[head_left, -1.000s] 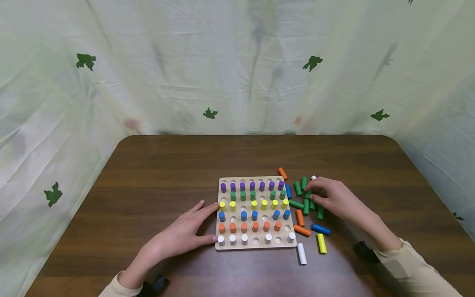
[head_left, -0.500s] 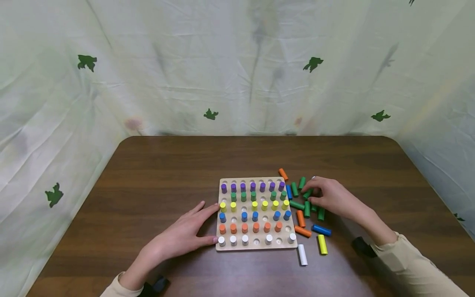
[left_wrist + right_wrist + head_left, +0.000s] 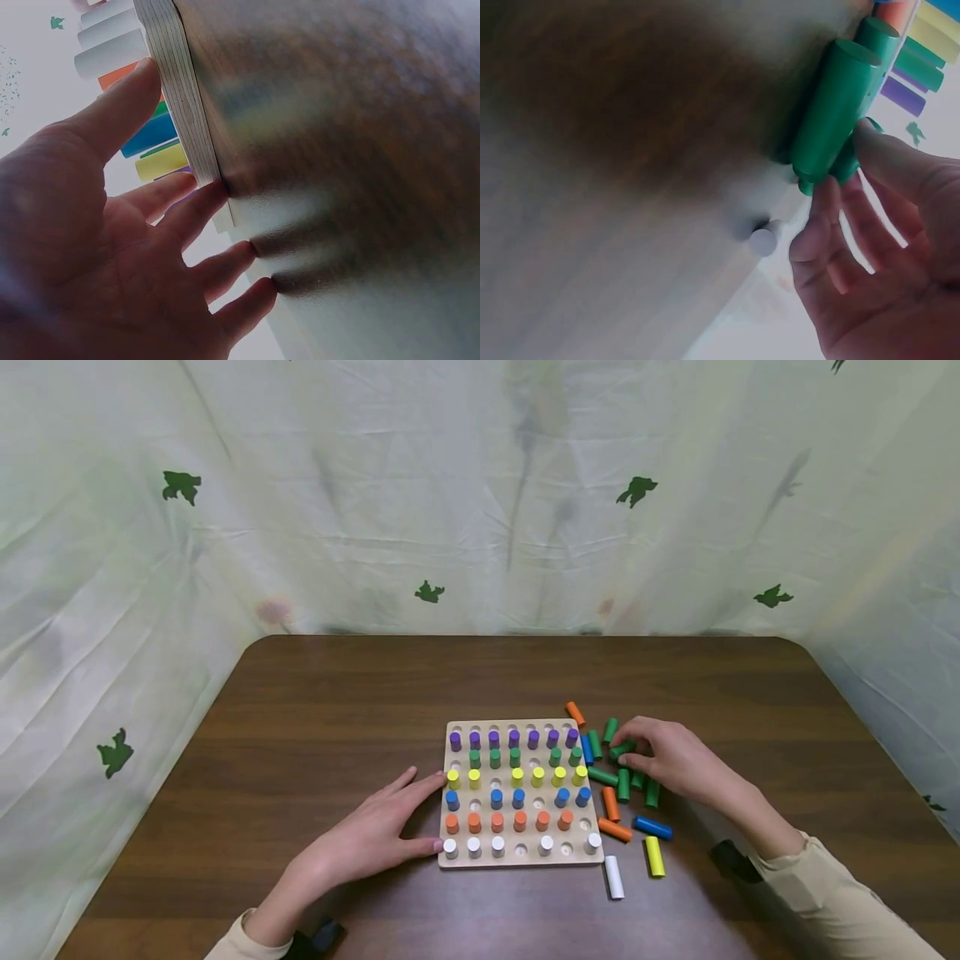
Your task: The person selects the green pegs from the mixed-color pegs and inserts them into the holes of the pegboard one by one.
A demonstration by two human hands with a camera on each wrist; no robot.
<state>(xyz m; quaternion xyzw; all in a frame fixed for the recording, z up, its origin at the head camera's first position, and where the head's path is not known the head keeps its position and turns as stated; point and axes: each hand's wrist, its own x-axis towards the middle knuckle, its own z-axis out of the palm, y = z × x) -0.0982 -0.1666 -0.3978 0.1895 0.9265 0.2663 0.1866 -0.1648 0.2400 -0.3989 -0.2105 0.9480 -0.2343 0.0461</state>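
My left hand (image 3: 367, 835) lies at the left edge of a wooden pegboard (image 3: 510, 862), its thumb and index finger touching the side. In the left wrist view the fingers (image 3: 232, 266) are spread, with nothing between them. Upright pegs stand in rows on the board: purple, green, yellow, blue, orange and white. To the right, my right hand (image 3: 678, 760) pinches a green peg (image 3: 619, 750) between thumb and fingers, low over the loose pegs. The right wrist view shows that green peg (image 3: 846, 162) partly hidden behind another green peg (image 3: 836, 109).
Several loose green pegs (image 3: 623, 785) lie around the right hand. Orange pegs (image 3: 614, 830), blue pegs (image 3: 652, 827), a yellow peg (image 3: 655, 857) and a white peg (image 3: 614, 877) lie beside the board. A pale curtain (image 3: 480, 527) hangs behind the brown table (image 3: 360, 693).
My right hand shifts slightly among the green pegs and its fingers come together on one. A couple of loose green pegs nudge aside. The left hand stays at the board.
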